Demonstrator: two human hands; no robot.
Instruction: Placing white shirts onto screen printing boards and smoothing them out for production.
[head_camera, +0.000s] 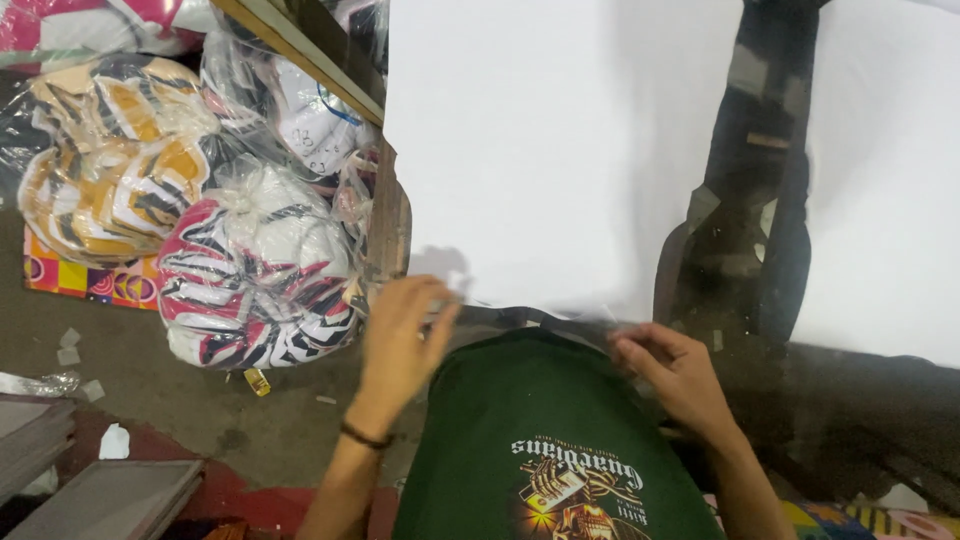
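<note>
Two bare hands sit at the near edge of the large white sheet (540, 150), which I take as the reference landmark; it is flat, matte and smooth, and it lies on a dark work surface (850, 400). I see the left hand (400, 340) at the sheet's near left corner, fingers loosely curled and partly spread, tips touching the corner; I cannot tell whether they pinch it. The right hand (670, 375) lies at the sheet's near edge further right, fingers bent inward, touching a thin, glossy transparent film (600, 318) along that edge; a firm grip cannot be confirmed. A dark band (365, 437) circles the left wrist. Right of the sheet runs a dark, glossy, patchy strip (745, 200) of the surface; beyond it lies a second white sheet (880, 180). Left of the sheet, a wooden frame post (390, 220) stands at its edge; further left, crinkled clear plastic bags hold bundled printed fabric, one red, white and black (255, 280), one orange, white and black (110, 160). Below the sheet's near edge, a green printed shirt (540, 440) blocks the view of the floor (200, 400), which is grey and littered with paper scraps.
</note>
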